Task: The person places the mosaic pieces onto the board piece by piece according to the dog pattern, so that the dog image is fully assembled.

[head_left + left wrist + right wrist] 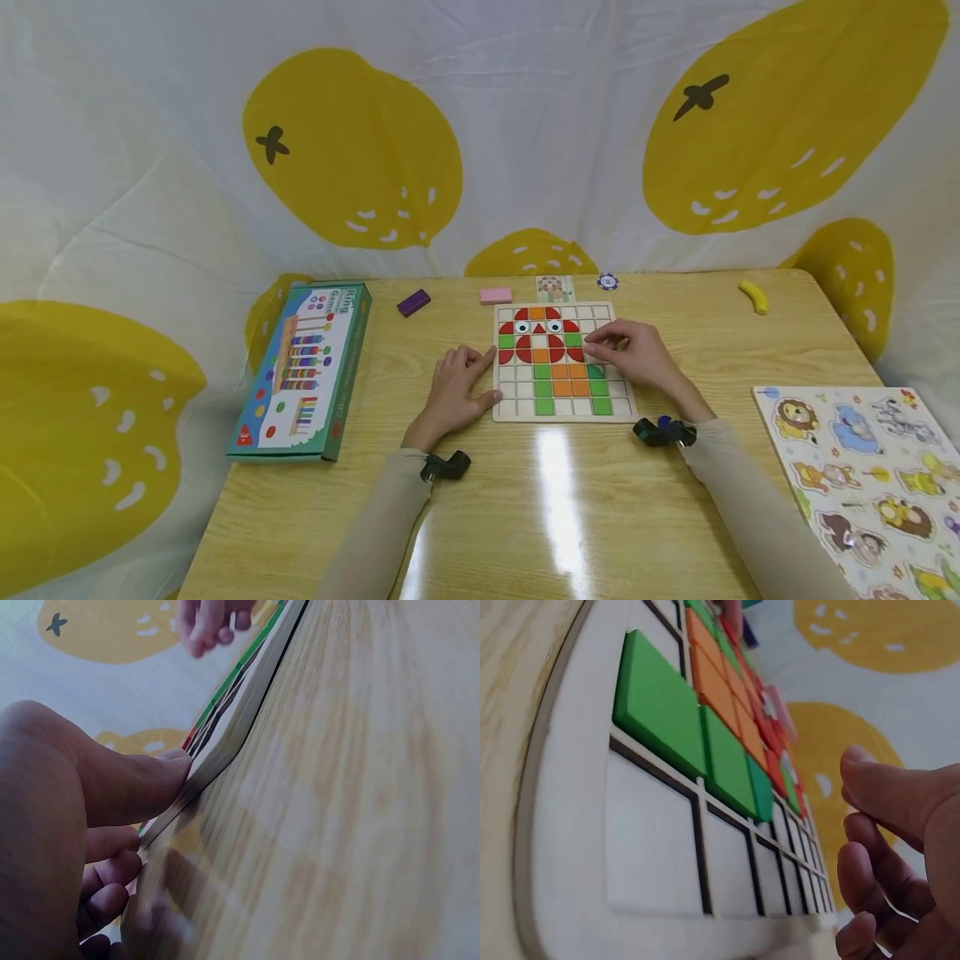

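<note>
A wooden grid board (517, 407) lies on the table, filled partly with green, orange and red pieces and two eye pieces. My left hand (456, 387) rests at the board's left edge, thumb and index fingertips spread apart along it. In the left wrist view the thumb (142, 780) touches the board's rim. Over the right side of the board hovers my right hand (633, 350), fingers bent loosely, with nothing visible between thumb and fingers. Below its fingertips sits a dark green piece (596, 372). Bright green squares (656, 709) fill cells near it in the right wrist view.
Behind the board are a pattern card (554, 288), a pink block (496, 296), a purple block (414, 302) and a blue-white chip (608, 282). A ring game box (300, 375) stands left. Right are a toy banana (753, 297) and an animal puzzle board (862, 483).
</note>
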### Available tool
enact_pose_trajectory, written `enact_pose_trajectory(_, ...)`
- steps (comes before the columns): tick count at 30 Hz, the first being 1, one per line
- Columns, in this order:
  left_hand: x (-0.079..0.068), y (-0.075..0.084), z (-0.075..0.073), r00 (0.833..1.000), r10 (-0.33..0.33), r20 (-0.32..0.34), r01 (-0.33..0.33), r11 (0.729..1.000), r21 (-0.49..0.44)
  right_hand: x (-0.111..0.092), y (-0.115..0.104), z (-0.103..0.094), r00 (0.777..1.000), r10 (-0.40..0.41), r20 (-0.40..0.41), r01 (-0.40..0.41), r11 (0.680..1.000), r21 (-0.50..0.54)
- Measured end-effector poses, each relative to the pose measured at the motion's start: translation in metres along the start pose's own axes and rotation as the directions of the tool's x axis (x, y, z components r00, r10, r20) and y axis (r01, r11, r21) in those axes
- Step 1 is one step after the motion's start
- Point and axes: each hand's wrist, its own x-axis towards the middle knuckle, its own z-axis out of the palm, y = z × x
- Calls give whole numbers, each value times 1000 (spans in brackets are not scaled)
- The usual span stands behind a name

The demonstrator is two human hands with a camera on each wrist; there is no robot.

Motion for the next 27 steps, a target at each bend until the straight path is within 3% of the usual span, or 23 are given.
enact_pose_trajectory(4, -1, 2, 0, 1000, -5, 10, 5, 1000, 4, -30, 4, -25, 999, 24, 24, -23, 999, -40)
enact_pose_trajectory(7, -1, 2, 0, 1000, -13, 4, 13, 1000, 9, -57, 13, -39, 995, 34, 94, -26, 996, -82)
enact_pose_trajectory(11, -1, 1, -1, 1000, -24, 10, 24, 1000, 16, -91, 23, -47, 990, 19, 139, -1, 992, -124)
enact_pose_trajectory(14, -2, 0, -2, 1000, -24, 11, 24, 1000, 13, -108, 24, -46, 993, -20, 113, 37, 989, -147)
enact_pose_trajectory(18, -2, -1, -3, 1000, -25, 3, 25, 1000, 7, -118, 21, -42, 994, -67, 86, 81, 982, -172)
enact_pose_trajectory(27, 1, 2, -2, 999, -26, 27, 26, 1000, 9, -113, 25, -48, 997, -43, 64, 48, 995, -87)
